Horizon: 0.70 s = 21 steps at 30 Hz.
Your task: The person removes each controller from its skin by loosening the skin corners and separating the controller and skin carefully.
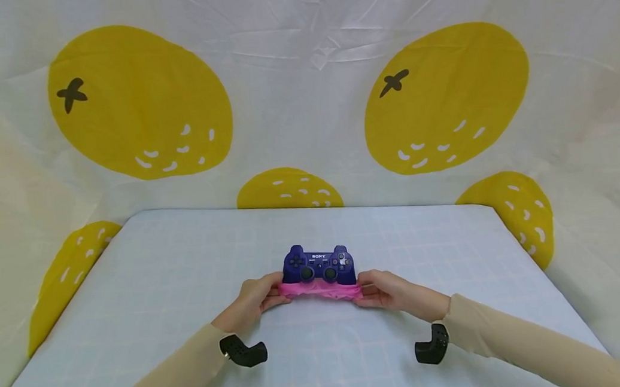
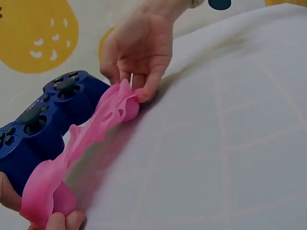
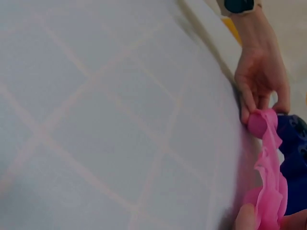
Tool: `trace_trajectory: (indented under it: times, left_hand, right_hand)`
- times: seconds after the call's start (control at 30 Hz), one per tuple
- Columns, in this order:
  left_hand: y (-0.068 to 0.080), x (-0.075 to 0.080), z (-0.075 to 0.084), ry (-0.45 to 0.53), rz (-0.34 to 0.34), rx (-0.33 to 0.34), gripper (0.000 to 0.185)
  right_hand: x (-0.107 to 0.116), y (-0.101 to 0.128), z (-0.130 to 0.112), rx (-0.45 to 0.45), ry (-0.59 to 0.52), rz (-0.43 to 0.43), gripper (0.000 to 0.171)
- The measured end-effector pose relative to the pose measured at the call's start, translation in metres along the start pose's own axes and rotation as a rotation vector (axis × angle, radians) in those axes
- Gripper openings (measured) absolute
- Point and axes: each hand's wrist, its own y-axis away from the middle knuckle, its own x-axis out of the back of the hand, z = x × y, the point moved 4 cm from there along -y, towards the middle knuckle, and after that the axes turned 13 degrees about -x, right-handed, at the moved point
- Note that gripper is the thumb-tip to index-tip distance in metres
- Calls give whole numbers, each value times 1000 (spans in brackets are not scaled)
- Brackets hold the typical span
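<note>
A dark blue game controller [image 1: 318, 265] lies on the pale checked table [image 1: 160, 288], sticks facing up. A pink rubbery skin [image 1: 320, 290] is stretched in a band along the controller's near edge. My left hand [image 1: 270, 296] pinches its left end and my right hand [image 1: 369, 291] pinches its right end. In the left wrist view the pink skin [image 2: 91, 134] runs from my left fingertips [image 2: 62, 221] up to my right hand [image 2: 139, 48], beside the controller [image 2: 43, 124]. The right wrist view shows the pink skin [image 3: 271, 182] held by my left hand [image 3: 259, 76].
A white backdrop with big yellow fruit prints [image 1: 443, 97] surrounds the table on three sides. Black wrist cameras [image 1: 243, 351] [image 1: 433, 344] sit under both sleeves. The table's edges lie far left, far right and at the back.
</note>
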Motion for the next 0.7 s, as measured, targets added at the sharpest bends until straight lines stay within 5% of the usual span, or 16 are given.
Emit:
trace_trajectory:
  times: [0.7]
  left_hand:
    - [-5,3,-2,4,-1,-7,32]
  right_hand:
    - [-4,-2,-4,51,151,167,8]
